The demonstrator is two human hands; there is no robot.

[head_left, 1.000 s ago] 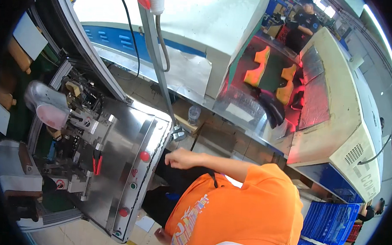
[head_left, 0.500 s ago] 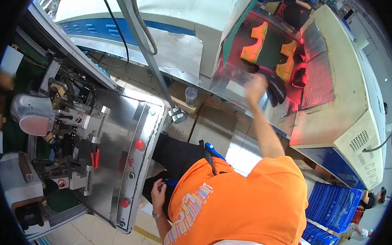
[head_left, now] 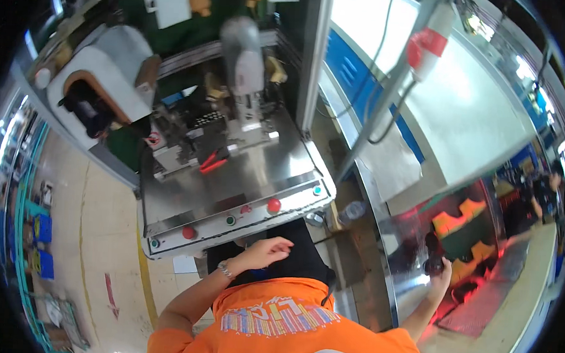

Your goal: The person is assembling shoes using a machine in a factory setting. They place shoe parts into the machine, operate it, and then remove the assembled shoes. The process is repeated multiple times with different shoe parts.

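Over my dark-clothed lap, in front of the machine, hovers my left hand (head_left: pixel 270 252), its fingers loosely bent and apart with nothing in them. Far to the right, my right hand (head_left: pixel 440 279) reaches to the mouth of a red-lit oven tunnel. Its fingers close on a dark, glossy piece that looks like a shoe upper (head_left: pixel 432 264); its exact shape is blurred. Just beyond it, on the green belt, lie a yellow-orange shoe last (head_left: pixel 458 219) and a second one (head_left: pixel 474 260). Another dark piece (head_left: pixel 464 290) lies in the red glow beside them.
Ahead stands a machine with a metal table (head_left: pixel 244 181), a red button (head_left: pixel 274 206) and red-handled pliers (head_left: pixel 214 162) on top. A grey post (head_left: pixel 387 96) rises between machine and oven line. A clear plastic cup (head_left: pixel 352 211) stands below. Another person (head_left: pixel 534 197) is beyond the oven.
My view has swung left, bringing the machine in front of me. My right hand now holds a dark piece at the oven mouth. My left hand remains near my lap.
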